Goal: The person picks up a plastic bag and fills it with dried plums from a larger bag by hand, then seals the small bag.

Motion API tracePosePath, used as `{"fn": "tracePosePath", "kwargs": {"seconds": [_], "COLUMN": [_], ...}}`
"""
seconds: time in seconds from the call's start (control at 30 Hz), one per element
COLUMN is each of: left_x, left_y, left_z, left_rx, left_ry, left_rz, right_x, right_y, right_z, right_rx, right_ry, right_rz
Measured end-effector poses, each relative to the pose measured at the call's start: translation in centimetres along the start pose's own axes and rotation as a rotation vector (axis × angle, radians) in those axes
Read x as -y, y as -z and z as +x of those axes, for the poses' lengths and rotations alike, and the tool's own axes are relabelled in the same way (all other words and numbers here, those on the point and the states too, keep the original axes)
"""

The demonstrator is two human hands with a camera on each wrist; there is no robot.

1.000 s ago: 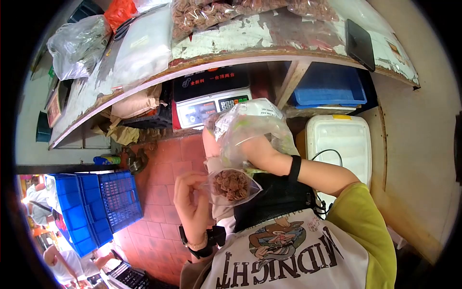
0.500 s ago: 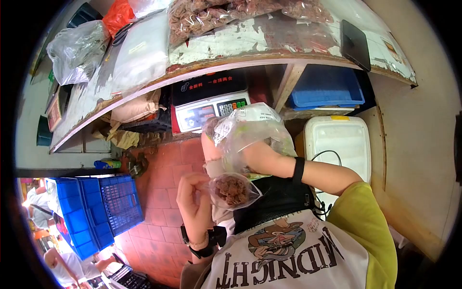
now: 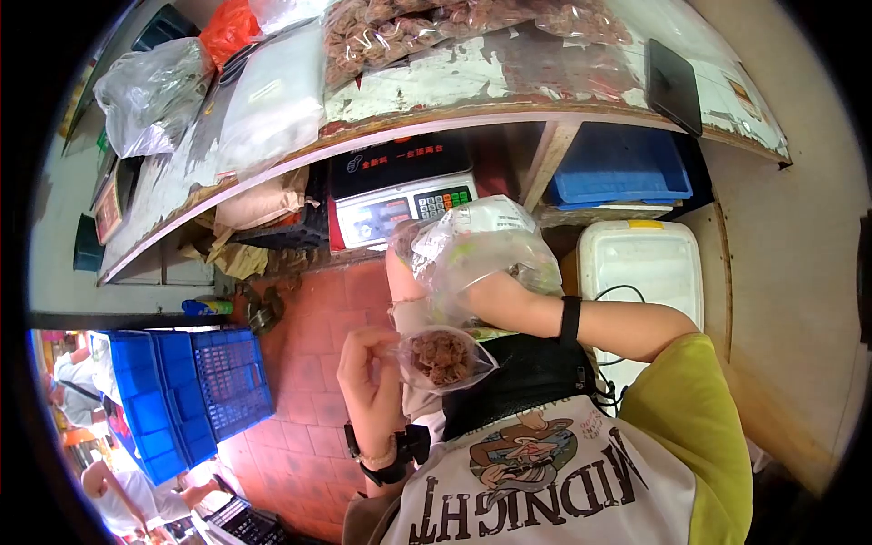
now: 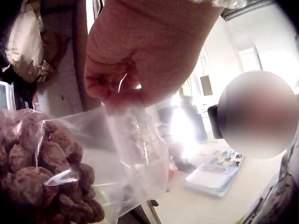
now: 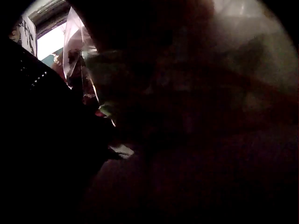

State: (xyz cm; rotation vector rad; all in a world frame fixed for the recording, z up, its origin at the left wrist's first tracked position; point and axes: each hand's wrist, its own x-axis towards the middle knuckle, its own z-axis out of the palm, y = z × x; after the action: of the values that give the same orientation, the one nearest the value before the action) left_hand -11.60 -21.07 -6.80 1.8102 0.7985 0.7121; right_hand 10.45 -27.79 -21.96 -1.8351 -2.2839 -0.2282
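My left hand (image 3: pixel 371 368) pinches the top edge of a small clear bag (image 3: pixel 442 357) filled with brown dried fruit. In the left wrist view the fingers (image 4: pixel 117 88) squeeze the plastic just above the dried fruit (image 4: pixel 42 172). My right forearm (image 3: pixel 599 325) reaches into a large crumpled clear bag (image 3: pixel 481 250) held above the small one. The right hand is hidden inside that plastic. The right wrist view is dark, and only a strip of clear plastic (image 5: pixel 77 42) shows in it.
An electronic scale (image 3: pixel 400 195) sits under the worn wooden counter (image 3: pixel 472 73), which carries bags of dried fruit and a black tablet (image 3: pixel 677 84). A white lidded bin (image 3: pixel 640 263) and a blue tray (image 3: pixel 618 163) are at right. Blue crates (image 3: pixel 195 386) stand on the red tile floor at left.
The small bag and the left hand have sunk slightly. The right arm stays inside the large bag.
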Motion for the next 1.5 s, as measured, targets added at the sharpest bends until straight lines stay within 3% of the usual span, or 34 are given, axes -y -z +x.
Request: {"fn": "tracePosePath", "kwargs": {"seconds": [0.13, 0.27, 0.37, 0.43, 0.57, 0.63, 0.67, 0.73, 0.77, 0.83, 0.87, 0.93, 1.03, 1.17, 1.23, 1.27, 1.33, 1.37, 1.43, 1.47, 1.5], "left_x": [0.0, 0.1, 0.4, 0.3, 0.1, 0.1, 0.1, 0.2, 0.1, 0.0, 0.0, 0.2, 0.2, 0.4, 0.4, 0.4, 0.5, 0.4, 0.1, -0.3, -0.7], "left_y": [0.0, 0.1, 0.2, 0.2, 0.2, 0.3, 0.3, 0.4, 0.3, 0.3, 0.3, 0.3, 0.3, 0.4, 0.3, 0.4, 0.5, 0.5, 0.4, 0.3, 0.3], "left_z": [0.0, 0.0, 0.0, 0.1, 0.3, 0.5, 0.5, 0.5, 0.5, 0.6, 0.6, 0.6, 0.6, 0.5, 0.6, 0.6, 0.5, 0.5, 0.5, 0.5, 0.4], "left_rx": [-0.004, -0.006, -0.001, -0.004, -0.042, -0.034, -0.035, -0.024, -0.026, -0.022, -0.022, -0.005, -0.005, 0.011, 0.008, 0.008, 0.032, 0.032, 0.015, 0.011, 0.018], "left_ry": [-0.024, 0.002, -0.003, -0.019, 0.053, 0.038, 0.039, 0.052, 0.054, 0.038, 0.038, 0.037, 0.048, 0.056, 0.049, 0.049, 0.062, 0.063, -0.014, -0.012, -0.082], "left_rz": [0.005, -0.007, 0.005, 0.022, -0.018, 0.001, 0.000, 0.001, 0.000, -0.002, -0.003, -0.004, -0.012, 0.014, 0.011, 0.012, 0.033, 0.033, 0.059, 0.057, 0.022], "right_x": [0.1, -0.3, -0.8, -1.0, -2.4, -2.9, -3.1, -3.5, -3.7, -4.2, -4.0, -3.3, -3.1, -2.2, -1.9, -1.7, -1.5, -1.7, -2.2, -2.0, -1.5], "right_y": [-2.0, -0.8, 0.2, 3.5, 5.8, 6.0, 6.6, 8.0, 7.2, 4.5, 4.3, 3.8, 2.6, 3.3, 4.1, 4.7, 5.8, 4.7, 1.8, 3.3, 6.2], "right_z": [-0.1, 0.1, 0.3, 1.1, 1.8, 2.5, 2.8, 3.3, 2.8, 1.4, 1.5, 2.0, 2.0, 3.1, 3.5, 3.6, 3.3, 2.5, 0.3, 0.4, 0.9], "right_rx": [0.231, 0.130, 0.130, 0.383, 0.304, 0.237, 0.239, 0.204, 0.207, 0.151, 0.151, -0.125, -0.232, -0.348, -0.301, -0.300, -0.149, -0.147, -0.195, -0.188, -0.179], "right_ry": [-0.056, -0.087, 0.001, -0.065, -0.129, -0.310, -0.308, -0.662, -0.661, -0.930, -0.932, -1.246, -1.324, -1.121, -1.302, -1.302, -1.396, -1.396, -0.838, -0.841, -1.083], "right_rz": [0.109, 0.086, -0.002, 0.127, 0.320, 0.546, 0.546, 1.151, 1.151, 2.147, 2.146, 2.476, 2.541, 2.740, 2.581, 2.582, 2.194, 2.194, 2.723, 2.721, 2.544]}}
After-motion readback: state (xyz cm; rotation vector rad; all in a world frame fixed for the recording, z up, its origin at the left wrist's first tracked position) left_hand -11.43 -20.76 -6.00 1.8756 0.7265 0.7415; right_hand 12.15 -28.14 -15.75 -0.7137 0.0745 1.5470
